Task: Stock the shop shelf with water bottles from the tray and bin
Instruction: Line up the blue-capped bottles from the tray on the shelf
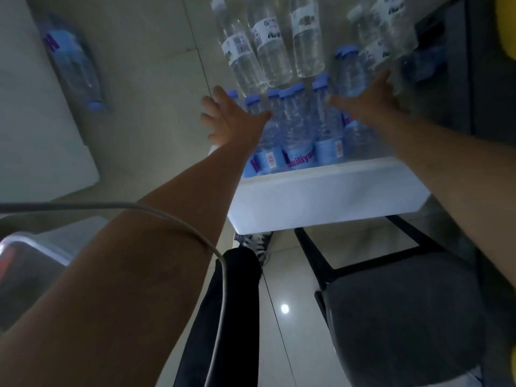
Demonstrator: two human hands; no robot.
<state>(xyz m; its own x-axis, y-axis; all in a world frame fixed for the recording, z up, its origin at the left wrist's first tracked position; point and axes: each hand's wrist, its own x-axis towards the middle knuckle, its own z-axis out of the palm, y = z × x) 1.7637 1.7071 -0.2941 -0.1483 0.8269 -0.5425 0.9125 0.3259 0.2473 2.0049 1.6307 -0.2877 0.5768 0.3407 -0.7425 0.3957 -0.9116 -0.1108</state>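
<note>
Several blue-capped water bottles (296, 129) stand in a white tray (321, 196) ahead of me. My left hand (229, 118) reaches over their left side with fingers spread and holds nothing. My right hand (368, 99) grips a blue-capped bottle (349, 71) from below, lifted above the tray's right side. Beyond the tray stand taller clear bottles with white labels (268, 48); their base is hidden.
A single blue-capped bottle (75, 68) lies on a white surface at the left. A clear plastic bin (30, 258) sits at the lower left. A dark chair (399, 308) stands below the tray. A grey cable (178, 224) crosses my left forearm.
</note>
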